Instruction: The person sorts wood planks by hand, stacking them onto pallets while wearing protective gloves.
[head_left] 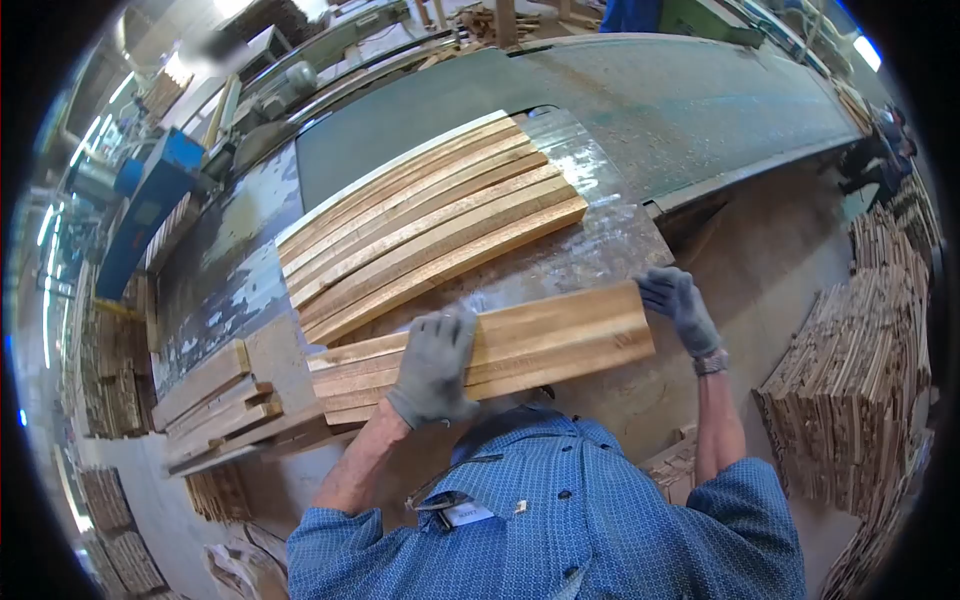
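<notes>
A small bundle of wooden boards lies side by side along the near edge of the metal table, close to my body. My left hand, in a grey glove, is wrapped over these boards left of their middle. At their right end is my right hand, also gloved, its fingers stretched out against the far corner of the end face. Just beyond, a row of several planks rests slanted across the table, edges together.
The worn metal table joins a wide green-grey surface at the back. Short boards lie at the left. Tall stacks of wood stand on the right; a blue machine is at left. A person is far right.
</notes>
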